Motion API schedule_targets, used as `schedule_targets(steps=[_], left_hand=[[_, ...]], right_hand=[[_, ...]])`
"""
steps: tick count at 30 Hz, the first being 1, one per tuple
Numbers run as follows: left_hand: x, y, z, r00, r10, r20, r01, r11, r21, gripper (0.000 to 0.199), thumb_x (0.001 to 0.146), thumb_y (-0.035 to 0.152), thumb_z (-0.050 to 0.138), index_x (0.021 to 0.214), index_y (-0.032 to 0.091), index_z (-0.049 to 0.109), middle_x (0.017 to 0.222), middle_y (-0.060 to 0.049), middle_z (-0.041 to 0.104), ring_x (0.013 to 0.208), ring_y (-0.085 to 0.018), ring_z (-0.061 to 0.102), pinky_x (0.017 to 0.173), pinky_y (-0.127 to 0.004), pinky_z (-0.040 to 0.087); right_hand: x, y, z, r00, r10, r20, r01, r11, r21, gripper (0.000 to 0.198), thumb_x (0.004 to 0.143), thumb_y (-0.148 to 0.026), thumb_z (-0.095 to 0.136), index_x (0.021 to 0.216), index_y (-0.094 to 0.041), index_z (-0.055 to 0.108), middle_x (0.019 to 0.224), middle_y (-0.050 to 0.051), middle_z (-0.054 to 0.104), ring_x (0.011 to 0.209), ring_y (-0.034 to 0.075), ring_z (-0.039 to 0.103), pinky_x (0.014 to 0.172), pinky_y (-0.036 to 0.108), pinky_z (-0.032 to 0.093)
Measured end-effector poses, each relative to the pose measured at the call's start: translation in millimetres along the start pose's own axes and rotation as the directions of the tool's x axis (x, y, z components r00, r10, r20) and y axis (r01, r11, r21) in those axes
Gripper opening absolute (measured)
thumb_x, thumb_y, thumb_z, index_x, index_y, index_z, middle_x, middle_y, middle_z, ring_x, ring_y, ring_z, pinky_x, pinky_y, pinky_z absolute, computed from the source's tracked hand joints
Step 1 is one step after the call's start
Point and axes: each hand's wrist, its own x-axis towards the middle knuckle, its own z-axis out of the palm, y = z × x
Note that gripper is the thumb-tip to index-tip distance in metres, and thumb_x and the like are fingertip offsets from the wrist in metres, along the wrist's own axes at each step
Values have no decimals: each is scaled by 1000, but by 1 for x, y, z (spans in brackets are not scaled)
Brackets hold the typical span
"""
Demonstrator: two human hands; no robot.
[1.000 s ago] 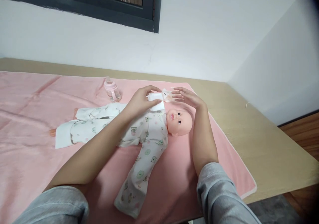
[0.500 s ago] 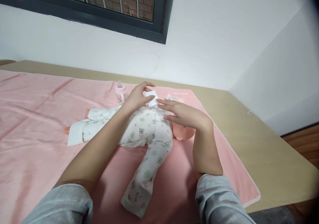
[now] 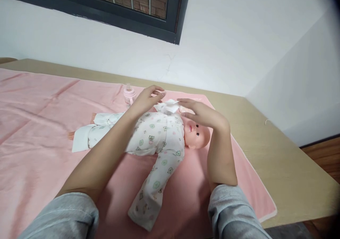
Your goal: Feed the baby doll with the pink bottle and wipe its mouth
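Note:
A baby doll (image 3: 198,136) lies on its back in white printed clothes, head to the right and feet to the left. Above its chest and far arm is a thin white tissue (image 3: 172,106), partly unfolded. My right hand (image 3: 203,112) pinches the tissue's edge at its fingertips, over the doll's head. To the left of the tissue, my left hand (image 3: 145,100) hovers above the doll's torso, its fingers bent but apart, with nothing visible in them. The doll's far sleeve is partly hidden behind the tissue.
A pink baby bottle (image 3: 129,94) with handles stands behind the doll's legs. The pink blanket (image 3: 34,125) covers much of the wooden table (image 3: 265,154). A white wall and a dark window frame (image 3: 148,32) rise behind.
The white tissue, folded flat between both hands before, is now opened out and has moved right with my right hand. My right hand rose slightly, uncovering the doll's face.

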Motion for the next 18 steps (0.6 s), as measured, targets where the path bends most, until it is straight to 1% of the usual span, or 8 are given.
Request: schedule_targets(steps=[3,5,7,9,10,12,15,18], left_hand=[[3,1,-15,996,12,-84,-10,1000,22,36,87,44,63,110,17,65,106,-8,68,87,-21,70,85,-38,55],[4,2,-27,989,25,-145,-22,999,25,33,86,42,64,107,17,67,104,-8,69,87,-21,70,84,-38,55],[3,4,-40,978,34,-205,-31,999,17,32,86,42,66,107,18,67,104,-7,69,87,-21,70,84,-36,55],[2,5,-51,967,34,-254,-35,999,-1,32,87,41,66,108,17,67,108,-8,69,88,-19,70,85,-34,54],[2,5,-55,961,29,-273,-34,999,-11,32,88,41,65,109,17,67,111,-9,69,88,-18,70,85,-33,54],[1,5,-61,954,22,-299,-31,999,-25,32,90,40,64,110,15,67,115,-10,68,88,-17,70,87,-33,53],[2,3,-64,944,19,-330,-28,999,-21,30,90,38,63,108,14,68,115,-10,68,87,-16,69,86,-32,53],[3,1,-62,943,13,-332,-22,1000,-21,28,90,37,64,106,14,69,112,-8,68,85,-15,69,83,-31,53]], right_hand=[[5,28,-8,962,129,-239,-106,988,108,35,96,-34,47,114,-20,73,131,7,67,124,25,60,107,43,46],[11,54,-8,878,267,-398,-208,960,186,31,93,-32,50,101,-16,76,111,9,75,107,25,67,100,42,50],[19,83,-2,778,405,-480,-308,912,271,23,86,-26,58,92,-14,77,97,10,76,92,24,69,93,41,52],[27,111,8,698,501,-512,-350,862,366,21,79,-17,60,91,-13,77,97,9,76,84,21,69,91,40,54],[31,123,14,676,532,-510,-353,841,410,23,76,-13,60,92,-14,77,101,9,76,82,19,69,91,39,55],[36,143,27,665,581,-469,-319,789,524,28,74,-11,59,96,-13,75,110,9,74,83,17,69,90,38,56],[36,160,41,715,613,-335,-230,659,716,31,77,-12,61,105,-11,72,112,10,72,86,15,70,89,34,58],[29,164,49,760,618,-199,-217,531,819,37,82,-17,62,119,-13,67,100,8,74,82,13,71,92,33,58]])
